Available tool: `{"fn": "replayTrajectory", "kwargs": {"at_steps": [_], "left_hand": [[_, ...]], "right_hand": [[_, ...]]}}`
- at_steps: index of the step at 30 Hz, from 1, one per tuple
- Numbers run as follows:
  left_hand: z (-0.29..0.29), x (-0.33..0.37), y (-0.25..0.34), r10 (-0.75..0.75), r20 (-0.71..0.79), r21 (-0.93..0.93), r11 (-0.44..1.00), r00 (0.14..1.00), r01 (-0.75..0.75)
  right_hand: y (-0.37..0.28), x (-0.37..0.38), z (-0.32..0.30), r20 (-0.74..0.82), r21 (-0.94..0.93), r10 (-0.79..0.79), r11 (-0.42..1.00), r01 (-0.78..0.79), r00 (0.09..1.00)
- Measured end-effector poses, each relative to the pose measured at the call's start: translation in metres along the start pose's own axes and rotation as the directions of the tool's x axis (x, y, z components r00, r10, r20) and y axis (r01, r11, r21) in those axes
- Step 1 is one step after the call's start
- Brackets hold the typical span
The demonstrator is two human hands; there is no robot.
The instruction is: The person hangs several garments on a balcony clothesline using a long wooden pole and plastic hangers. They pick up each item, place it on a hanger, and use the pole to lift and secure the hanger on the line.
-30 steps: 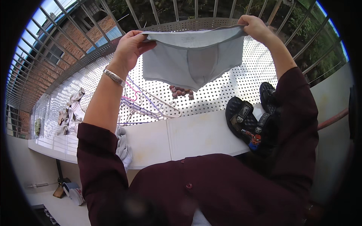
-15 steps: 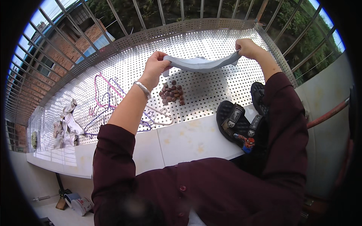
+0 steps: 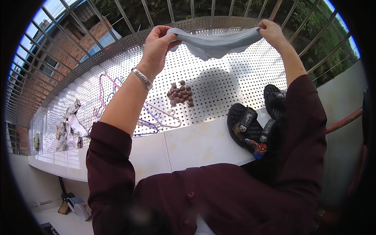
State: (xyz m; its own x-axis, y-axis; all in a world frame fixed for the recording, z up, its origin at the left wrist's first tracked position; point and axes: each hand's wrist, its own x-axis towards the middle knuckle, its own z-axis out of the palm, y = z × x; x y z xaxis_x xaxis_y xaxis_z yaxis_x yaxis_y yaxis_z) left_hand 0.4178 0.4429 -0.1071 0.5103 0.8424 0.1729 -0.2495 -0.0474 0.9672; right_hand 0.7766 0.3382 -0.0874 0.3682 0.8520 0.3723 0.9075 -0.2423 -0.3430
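Observation:
A light blue-grey piece of clothing (image 3: 217, 43) with a ribbed end hangs stretched between my hands, raised above the perforated metal shelf (image 3: 156, 90). My left hand (image 3: 156, 45) pinches its ribbed left end, thumb against fingers. At the other end, my right hand (image 3: 273, 33) grips the cloth between thumb and fingertips. The middle sags in a shallow curve, and its exact kind is not clear. Below it on the shelf lies a small heap of round brown nuts or fruits (image 3: 180, 94).
Pink, purple and white hangers (image 3: 156, 119) lie at my left forearm. Crumpled pale socks or cloths (image 3: 73, 125) are farther left. Black sandals (image 3: 244, 125) rest on the right of the tiled ledge (image 3: 203, 143). Metal bars (image 3: 149, 15) close off the far side.
Both hands have risen and moved away from me, lifting the cloth higher. More of its body now hangs below the stretched edge.

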Motion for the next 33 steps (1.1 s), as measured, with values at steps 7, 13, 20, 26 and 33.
{"fn": "replayTrajectory", "kwargs": {"at_steps": [7,13,20,26,33], "left_hand": [[-0.107,-0.064,0.124,0.299,-0.100,-0.123,0.943,0.949,-0.310],[-0.266,-0.200,0.202,0.471,-0.418,0.038,0.864,0.777,-0.503],[-0.306,-0.405,0.157,0.551,-0.780,0.384,0.796,0.296,-0.467],[-0.286,-0.516,0.040,0.059,-0.984,0.076,0.992,0.168,0.100],[-0.211,-0.503,0.039,0.614,-0.734,0.655,0.529,0.290,0.539]], "right_hand": [[-0.124,-0.009,-0.026,0.194,0.472,-0.357,0.851,0.232,0.914],[-0.337,-0.060,0.022,0.107,0.686,-0.562,0.639,0.349,0.820],[-0.459,-0.165,0.117,0.191,0.852,-0.732,0.454,0.259,0.653],[-0.461,-0.235,0.150,0.498,0.628,-0.830,0.546,0.554,0.252],[-0.438,-0.258,0.110,0.344,0.603,-0.939,0.216,0.768,-0.006]]}}
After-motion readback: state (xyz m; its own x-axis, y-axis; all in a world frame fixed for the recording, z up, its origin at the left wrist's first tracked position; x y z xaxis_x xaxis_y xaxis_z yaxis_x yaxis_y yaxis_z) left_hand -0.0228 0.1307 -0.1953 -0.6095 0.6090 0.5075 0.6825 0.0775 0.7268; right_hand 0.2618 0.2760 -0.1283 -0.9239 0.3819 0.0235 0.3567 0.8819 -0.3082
